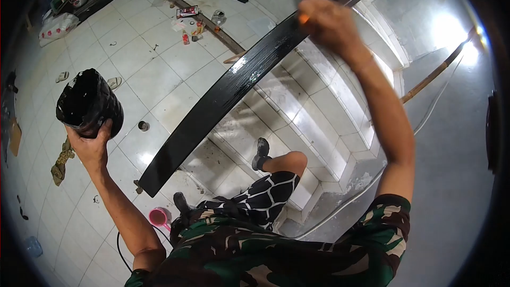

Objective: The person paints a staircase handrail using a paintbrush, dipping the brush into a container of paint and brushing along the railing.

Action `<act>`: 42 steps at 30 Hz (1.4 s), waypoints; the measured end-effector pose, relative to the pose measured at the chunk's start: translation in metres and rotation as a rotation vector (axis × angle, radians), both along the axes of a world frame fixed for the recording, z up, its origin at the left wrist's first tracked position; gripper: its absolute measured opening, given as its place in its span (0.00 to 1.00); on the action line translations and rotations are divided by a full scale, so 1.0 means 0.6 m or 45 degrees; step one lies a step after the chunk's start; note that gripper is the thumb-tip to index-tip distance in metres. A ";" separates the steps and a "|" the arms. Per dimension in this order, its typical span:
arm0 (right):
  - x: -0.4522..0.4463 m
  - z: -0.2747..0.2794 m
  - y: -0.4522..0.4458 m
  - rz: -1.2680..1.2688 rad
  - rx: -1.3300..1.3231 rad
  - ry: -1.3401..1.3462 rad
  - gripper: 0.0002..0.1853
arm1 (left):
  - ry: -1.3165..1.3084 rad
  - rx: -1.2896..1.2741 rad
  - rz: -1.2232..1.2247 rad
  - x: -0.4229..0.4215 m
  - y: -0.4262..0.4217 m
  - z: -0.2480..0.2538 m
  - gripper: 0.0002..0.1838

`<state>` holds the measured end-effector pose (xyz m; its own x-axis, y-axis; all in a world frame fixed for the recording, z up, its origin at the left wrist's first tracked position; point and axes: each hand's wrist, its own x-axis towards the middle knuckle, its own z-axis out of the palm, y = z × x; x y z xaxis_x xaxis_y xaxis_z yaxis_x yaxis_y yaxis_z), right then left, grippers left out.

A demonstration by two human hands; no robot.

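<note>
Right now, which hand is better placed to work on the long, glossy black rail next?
Probably the right hand: it is at the rail; the left hand holds a ragged black cylindrical container.

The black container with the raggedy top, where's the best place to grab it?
Grip the black container by its lower wall, coming from the near side, as the left hand does; its ragged mouth opens upward, so fingers should probably clear the rim.

From where I stand, I can't read a single word or number: the red-and-white packet (pixel 187 11) on the floor carries some marks, but they're too small to make out.
</note>
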<state>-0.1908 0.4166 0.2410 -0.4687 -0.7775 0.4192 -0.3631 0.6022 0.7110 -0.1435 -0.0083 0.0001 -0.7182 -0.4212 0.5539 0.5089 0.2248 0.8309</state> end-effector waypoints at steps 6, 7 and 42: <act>0.029 0.087 -0.019 -0.067 -0.659 -0.258 0.08 | 0.027 0.014 -0.070 -0.005 -0.010 -0.008 0.40; 0.013 0.120 -0.003 -0.205 -0.744 -0.186 0.08 | 0.014 0.039 -0.072 -0.006 -0.010 -0.007 0.40; -0.059 -0.050 -0.003 -0.287 -0.014 -0.284 0.05 | -0.062 0.040 -0.077 -0.028 -0.039 -0.028 0.40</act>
